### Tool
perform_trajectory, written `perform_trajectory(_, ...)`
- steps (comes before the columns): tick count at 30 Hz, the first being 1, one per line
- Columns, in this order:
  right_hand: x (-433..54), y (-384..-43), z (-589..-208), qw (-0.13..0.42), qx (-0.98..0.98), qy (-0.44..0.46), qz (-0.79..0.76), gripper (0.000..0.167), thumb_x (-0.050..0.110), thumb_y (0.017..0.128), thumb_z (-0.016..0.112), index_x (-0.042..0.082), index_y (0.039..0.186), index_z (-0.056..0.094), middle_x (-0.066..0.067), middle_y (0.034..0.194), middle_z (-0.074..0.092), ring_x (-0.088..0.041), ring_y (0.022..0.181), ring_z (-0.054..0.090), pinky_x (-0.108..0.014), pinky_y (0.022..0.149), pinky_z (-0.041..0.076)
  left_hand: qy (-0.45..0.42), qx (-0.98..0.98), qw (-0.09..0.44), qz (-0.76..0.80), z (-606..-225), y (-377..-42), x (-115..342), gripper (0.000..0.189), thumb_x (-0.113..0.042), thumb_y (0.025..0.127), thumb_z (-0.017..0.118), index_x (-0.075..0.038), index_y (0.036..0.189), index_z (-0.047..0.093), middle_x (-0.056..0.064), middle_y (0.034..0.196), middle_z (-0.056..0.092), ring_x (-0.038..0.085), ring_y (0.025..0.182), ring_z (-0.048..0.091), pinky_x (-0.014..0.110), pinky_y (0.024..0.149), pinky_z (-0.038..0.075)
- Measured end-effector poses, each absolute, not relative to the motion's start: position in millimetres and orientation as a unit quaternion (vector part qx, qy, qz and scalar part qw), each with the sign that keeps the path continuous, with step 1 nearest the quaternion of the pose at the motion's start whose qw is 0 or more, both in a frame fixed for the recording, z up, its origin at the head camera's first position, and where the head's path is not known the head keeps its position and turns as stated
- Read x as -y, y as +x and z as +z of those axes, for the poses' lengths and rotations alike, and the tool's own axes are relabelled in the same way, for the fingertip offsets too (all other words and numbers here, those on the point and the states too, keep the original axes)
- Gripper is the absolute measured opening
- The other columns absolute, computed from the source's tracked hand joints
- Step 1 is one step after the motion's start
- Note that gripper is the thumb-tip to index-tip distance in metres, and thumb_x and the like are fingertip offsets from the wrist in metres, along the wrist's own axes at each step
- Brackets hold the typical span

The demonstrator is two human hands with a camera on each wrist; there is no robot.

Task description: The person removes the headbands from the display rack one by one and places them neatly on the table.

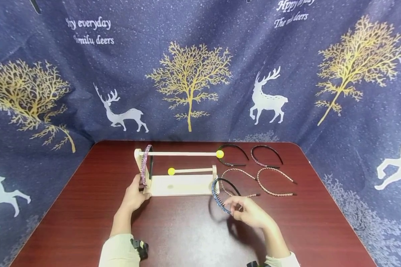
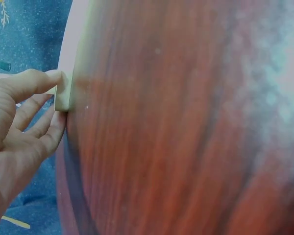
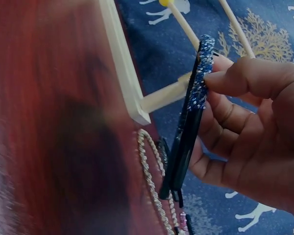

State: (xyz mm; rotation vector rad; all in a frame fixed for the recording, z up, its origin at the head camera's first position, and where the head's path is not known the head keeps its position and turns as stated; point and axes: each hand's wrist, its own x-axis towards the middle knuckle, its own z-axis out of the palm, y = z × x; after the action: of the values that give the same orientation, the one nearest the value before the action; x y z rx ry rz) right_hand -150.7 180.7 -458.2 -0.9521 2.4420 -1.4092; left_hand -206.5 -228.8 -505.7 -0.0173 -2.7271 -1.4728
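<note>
My right hand [image 1: 250, 212] pinches a blue glittery headband [image 1: 216, 196] between thumb and fingers, its black ends pointing away to the right. In the right wrist view the blue sparkling stretch [image 3: 202, 73] sits at my fingertips. My left hand [image 1: 133, 193] grips the left end of a pale wooden stand [image 1: 183, 185], thumb and fingers around its corner in the left wrist view. Two rods with yellow balls belong to the stand: a long upper rod [image 1: 183, 154] and a shorter lower rod [image 1: 194, 170]. A pink glittery headband [image 1: 145, 167] hangs on the upper rod's left end.
Right of the stand lie two braided headbands [image 1: 270, 193] and two dark ones, a black headband [image 1: 234, 145] and a pink-and-black headband [image 1: 254, 157]. Behind the red-brown table [image 1: 87, 207] hangs a blue cloth [image 1: 200, 22] with deer and trees.
</note>
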Motion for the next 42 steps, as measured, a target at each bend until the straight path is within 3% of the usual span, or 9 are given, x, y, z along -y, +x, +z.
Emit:
perform_trajectory(8,-172.1,-140.4,-462.2,0.094,-0.828,-0.344,-0.433,0.033,-0.012,0.069,0.054,0.003,0.096,0.064,0.006,0.074,0.056,-0.003,0.067,0.049,-0.023,0.057,0.047,-0.002,0.874,0.022,-0.486,-507.6,-204.7,228.8,0.077,0.015,0.072,0.067,0.001,0.137,0.028,0.031,0.122,0.046,0.044,0.112,0.048,0.047,0.09,0.047)
perform_trajectory(16,-167.2,-136.2,-461.1,0.167,-0.818,-0.332,-0.439,0.04,-0.016,0.065,0.051,0.002,0.096,0.067,0.01,0.064,0.048,0.001,0.057,0.043,-0.015,0.049,0.039,-0.001,0.875,0.021,-0.483,-508.4,-204.6,230.6,0.077,0.014,0.072,0.067,0.0,0.137,0.028,0.031,0.122,0.046,0.043,0.113,0.048,0.047,0.091,0.046)
perform_trajectory(23,-166.6,-142.4,-467.4,0.184,-0.819,-0.363,-0.405,0.038,-0.015,0.064,0.054,0.003,0.094,0.07,0.012,0.065,0.049,0.002,0.062,0.044,-0.017,0.056,0.044,-0.002,0.873,0.02,-0.487,-507.0,-205.6,231.1,0.078,0.014,0.072,0.067,0.001,0.138,0.027,0.031,0.122,0.046,0.043,0.113,0.048,0.047,0.091,0.046)
perform_trajectory(27,-163.7,-145.9,-472.9,0.207,-0.81,-0.359,-0.415,0.038,-0.016,0.064,0.053,0.002,0.093,0.07,0.01,0.065,0.049,0.002,0.06,0.044,-0.015,0.054,0.042,-0.003,0.871,0.019,-0.49,-506.4,-205.2,231.2,0.079,0.014,0.073,0.066,0.001,0.139,0.026,0.032,0.123,0.045,0.044,0.113,0.047,0.048,0.091,0.046)
perform_trajectory(36,-156.4,-148.8,-487.7,0.219,-0.809,-0.358,-0.411,0.037,-0.017,0.064,0.054,0.0,0.092,0.07,0.011,0.062,0.049,0.003,0.055,0.042,-0.012,0.047,0.035,-0.005,0.867,0.011,-0.499,-508.9,-205.7,230.5,0.079,0.014,0.074,0.065,0.001,0.14,0.024,0.031,0.124,0.044,0.043,0.115,0.046,0.047,0.091,0.045)
perform_trajectory(42,-151.2,-147.8,-488.3,0.219,-0.818,-0.343,-0.407,0.032,-0.014,0.065,0.063,0.001,0.092,0.071,0.011,0.058,0.049,0.003,0.053,0.041,-0.012,0.047,0.036,-0.007,0.865,0.011,-0.502,-508.9,-205.0,230.1,0.08,0.015,0.073,0.065,0.002,0.14,0.023,0.032,0.124,0.043,0.044,0.114,0.045,0.048,0.093,0.044)
